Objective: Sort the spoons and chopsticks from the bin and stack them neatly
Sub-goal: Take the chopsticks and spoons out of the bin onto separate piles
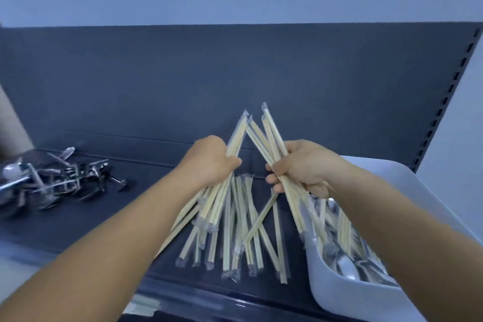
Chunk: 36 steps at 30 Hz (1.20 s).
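Here, left hand (211, 162) and right hand (303, 165) each grip a bundle of plastic-wrapped pale wooden chopsticks (271, 138), fingers curled tight, tips crossing above the dark shelf (104, 217).

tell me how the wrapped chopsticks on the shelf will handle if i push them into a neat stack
The wrapped chopsticks look stiff and thin, so probably light. Their clear plastic sleeves likely make them slide over each other, so the pile may fan out again.

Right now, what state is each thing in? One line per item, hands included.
Left hand: grips a bundle of wrapped chopsticks, raised.
Right hand: grips a second bundle, tips leaning toward the first.
Loose chopsticks: wrapped, lying criss-crossed on the shelf.
Spoons: piled untidily at the shelf's left.
Bin: still holds spoons and chopsticks.
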Available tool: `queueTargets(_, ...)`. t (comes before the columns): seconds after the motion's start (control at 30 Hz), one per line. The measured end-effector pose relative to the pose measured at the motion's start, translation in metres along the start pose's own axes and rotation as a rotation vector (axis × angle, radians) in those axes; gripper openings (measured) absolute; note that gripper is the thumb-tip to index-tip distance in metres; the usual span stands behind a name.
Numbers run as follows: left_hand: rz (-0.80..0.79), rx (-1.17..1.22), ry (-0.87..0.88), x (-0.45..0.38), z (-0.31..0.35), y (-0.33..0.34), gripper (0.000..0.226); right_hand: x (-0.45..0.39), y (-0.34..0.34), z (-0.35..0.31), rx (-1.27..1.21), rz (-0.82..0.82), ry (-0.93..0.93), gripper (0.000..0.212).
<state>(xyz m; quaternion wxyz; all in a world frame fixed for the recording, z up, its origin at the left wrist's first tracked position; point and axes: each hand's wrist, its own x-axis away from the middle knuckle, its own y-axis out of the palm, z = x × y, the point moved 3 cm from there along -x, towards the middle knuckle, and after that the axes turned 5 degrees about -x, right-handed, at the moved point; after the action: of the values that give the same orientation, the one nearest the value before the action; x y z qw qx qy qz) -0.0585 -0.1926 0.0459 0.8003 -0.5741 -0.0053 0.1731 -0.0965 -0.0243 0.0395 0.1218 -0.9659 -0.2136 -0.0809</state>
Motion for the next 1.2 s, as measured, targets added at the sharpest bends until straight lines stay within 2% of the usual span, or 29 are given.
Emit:
queueTargets(0.13, -0.053, -0.043, -0.086, -0.002, -0.050, 0.012, 0.041, -0.031, 0.041, 0.010, 0.188, 0.003, 0.061, 0.034)
queueTargets(0.27, -0.098, -0.048, -0.151, -0.007, -0.085, 0.036, 0.026, -0.052, 0.061, 0.021, 0.390, 0.047, 0.062, 0.037)
queueTargets(0.4, -0.103, -0.122, -0.127, -0.009, -0.100, 0.052, 0.048, -0.054, 0.067, 0.030, 0.531, 0.065, 0.070, 0.048)
queueTargets(0.5, -0.126, -0.178, -0.059, -0.006, -0.099, 0.060, 0.055, -0.049, 0.067, 0.035, 0.613, 0.024, 0.060, 0.039)
queueTargets(0.57, -0.135, -0.202, 0.005, -0.002, -0.092, 0.062, 0.055, -0.043, 0.065, 0.037, 0.677, 0.007, 0.068, 0.053)
queueTargets(0.67, -0.126, -0.197, 0.104, 0.004, -0.072, 0.060, 0.061, -0.032, 0.059, 0.036, 0.774, 0.044, 0.011, 0.044)
queueTargets(0.77, -0.072, -0.201, 0.242, 0.012, -0.040, 0.054, 0.067, -0.017, 0.044, 0.031, 0.829, 0.096, -0.063, 0.059)
queueTargets(0.9, -0.020, -0.192, 0.420, 0.024, 0.010, 0.051, 0.069, 0.006, 0.011, 0.028, 0.874, 0.191, -0.154, 0.061)
queueTargets(1.03, -0.041, -0.155, 0.530, 0.034, 0.057, 0.060, 0.067, 0.028, -0.033, 0.038, 0.869, 0.252, -0.132, 0.059)
queueTargets(1.2, -0.140, -0.171, 0.555, 0.041, 0.107, 0.080, 0.058, 0.042, -0.089, 0.063, 0.893, 0.246, -0.014, 0.055)
